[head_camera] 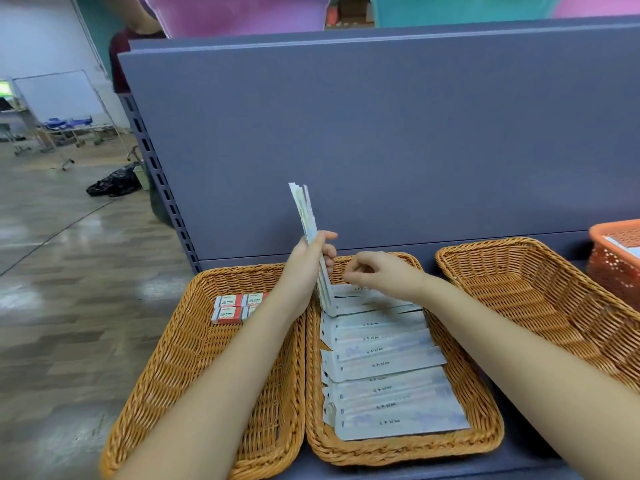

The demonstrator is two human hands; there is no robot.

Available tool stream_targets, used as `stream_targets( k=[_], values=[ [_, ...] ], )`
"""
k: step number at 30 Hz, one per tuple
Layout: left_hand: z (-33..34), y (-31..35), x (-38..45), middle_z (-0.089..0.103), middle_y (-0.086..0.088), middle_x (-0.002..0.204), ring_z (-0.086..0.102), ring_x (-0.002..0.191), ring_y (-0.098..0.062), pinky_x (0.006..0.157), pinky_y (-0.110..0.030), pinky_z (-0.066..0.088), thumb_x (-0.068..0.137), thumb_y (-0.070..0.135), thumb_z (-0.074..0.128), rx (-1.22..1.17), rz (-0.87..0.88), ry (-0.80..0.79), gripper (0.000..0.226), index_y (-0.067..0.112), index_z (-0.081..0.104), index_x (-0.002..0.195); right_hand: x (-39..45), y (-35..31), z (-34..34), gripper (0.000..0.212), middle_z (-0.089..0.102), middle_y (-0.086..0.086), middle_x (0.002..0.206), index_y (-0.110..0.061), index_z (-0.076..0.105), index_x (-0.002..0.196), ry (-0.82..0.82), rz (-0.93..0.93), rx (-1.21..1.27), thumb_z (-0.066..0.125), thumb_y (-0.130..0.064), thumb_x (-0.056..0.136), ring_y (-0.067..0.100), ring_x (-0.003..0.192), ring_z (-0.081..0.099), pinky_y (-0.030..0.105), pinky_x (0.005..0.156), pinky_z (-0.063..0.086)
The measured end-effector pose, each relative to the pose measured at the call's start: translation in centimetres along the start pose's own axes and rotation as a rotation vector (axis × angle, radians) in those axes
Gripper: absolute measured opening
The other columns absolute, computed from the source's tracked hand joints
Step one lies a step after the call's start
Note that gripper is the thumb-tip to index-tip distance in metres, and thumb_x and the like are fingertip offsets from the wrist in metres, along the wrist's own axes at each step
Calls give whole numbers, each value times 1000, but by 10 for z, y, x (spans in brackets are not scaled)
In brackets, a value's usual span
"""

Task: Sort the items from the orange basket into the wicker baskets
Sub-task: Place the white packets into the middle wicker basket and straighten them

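Here, going from the left, the left wicker basket (pixel 194 358) holds 4 small red and white boxes (pixel 239 308) at its far end. Next, the left hand (pixel 311 254) grips a stack of long flat packets (pixel 308 220) upright, thumb and fingers curled round its lower half, just above the far end of the middle wicker basket (pixel 450 441). That basket already holds a neat overlapping row of the same packets (pixel 381 365), lying flat. The right hand (pixel 374 273) hovers just beside the stack with fingers loosely curled; whether it pinches a packet I cannot tell. The right wicker basket (pixel 519 282) shows only its bare weave. At the far right edge sits the orange basket (pixel 613 265), with something pale inside.

The packets look light, thin and a little flexible, probably smooth enough to slide against each other. Taking 1 by a short end, pinched between thumb and forefinger, should peel it cleanly off the stack.
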State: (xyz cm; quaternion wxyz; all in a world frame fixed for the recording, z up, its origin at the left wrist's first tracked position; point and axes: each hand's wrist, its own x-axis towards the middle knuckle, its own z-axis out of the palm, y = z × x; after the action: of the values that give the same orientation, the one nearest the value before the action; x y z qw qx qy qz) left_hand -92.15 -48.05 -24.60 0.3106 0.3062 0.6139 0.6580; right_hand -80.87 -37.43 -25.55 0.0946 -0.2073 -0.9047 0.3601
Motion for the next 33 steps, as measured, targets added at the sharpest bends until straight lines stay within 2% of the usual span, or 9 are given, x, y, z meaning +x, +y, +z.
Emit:
stream_targets(
  k=[3, 5, 12, 15, 18, 23, 27, 31, 33],
  values=[
    [3, 1, -1, 55, 2, 84, 54, 73, -9, 65, -16, 49, 103, 23, 33, 9, 42, 45, 24, 16, 56, 106, 1, -16, 11, 24, 67, 4, 102, -12, 63, 106, 18, 32, 249, 61, -30, 90, 15, 91, 62, 28, 81, 52],
    [5, 2, -3, 60, 5, 94, 58, 81, -7, 66, -13, 49, 104, 24, 33, 10, 54, 55, 26, 15, 56, 110, 2, -21, 16, 21, 67, 7, 103, -10, 63, 104, 49, 50, 315, 62, -25, 90, 14, 92, 62, 27, 81, 53],
    [8, -1, -10, 64, 3, 108, 63, 88, -2, 64, -11, 52, 103, 27, 36, 39, 38, -9, 28, 14, 55, 119, 0, -22, 24, 12, 62, 3, 82, -7, 63, 90, 114, 78, 264, 64, -17, 86, 15, 79, 59, 42, 85, 55],
    [7, -4, -10, 65, 4, 109, 63, 101, -11, 78, -20, 54, 102, 29, 38, 54, 55, -54, 30, 16, 53, 125, -4, -22, 20, 9, 61, 1, 78, -5, 63, 91, 149, 79, 254, 56, -11, 87, 16, 75, 57, 40, 80, 52],
    [7, -6, -9, 65, 2, 116, 61, 109, -13, 92, -27, 50, 103, 32, 36, 80, 45, -93, 34, 15, 54, 127, -8, -22, 15, 15, 57, -2, 77, -7, 62, 97, 177, 79, 177, 51, -15, 92, 14, 72, 51, 26, 65, 43],
    [7, -7, -10, 64, -2, 119, 59, 113, -10, 99, -22, 45, 105, 28, 29, 114, 73, -128, 38, 16, 49, 134, -9, -16, 7, 17, 55, -3, 81, -15, 51, 93, 268, 100, 137, 36, -20, 98, 14, 75, 50, 28, 64, 39],
    [1, -6, -9, 64, -2, 111, 63, 100, -7, 89, -18, 51, 104, 29, 31, 90, 92, -44, 37, 14, 51, 131, -11, -2, -6, 24, 48, 0, 69, -19, 41, 76, 257, 137, 81, 34, -24, 98, 19, 66, 44, 38, 66, 40],
    [-2, -2, -8, 60, 1, 79, 59, 73, -8, 71, -16, 53, 104, 26, 34, 51, 100, 64, 27, 15, 58, 111, -21, 11, -24, 14, 48, -7, 70, -20, 48, 102, 132, 132, -30, 37, -29, 101, 13, 63, 44, 26, 57, 35],
    [-4, -1, -7, 52, 3, 70, 51, 66, -7, 69, -20, 49, 104, 26, 33, 54, 101, 84, 26, 16, 58, 105, -27, 16, -32, 15, 53, -7, 77, -20, 51, 106, -4, 90, -194, 39, -28, 101, 14, 69, 50, 28, 64, 39]
  ],
)
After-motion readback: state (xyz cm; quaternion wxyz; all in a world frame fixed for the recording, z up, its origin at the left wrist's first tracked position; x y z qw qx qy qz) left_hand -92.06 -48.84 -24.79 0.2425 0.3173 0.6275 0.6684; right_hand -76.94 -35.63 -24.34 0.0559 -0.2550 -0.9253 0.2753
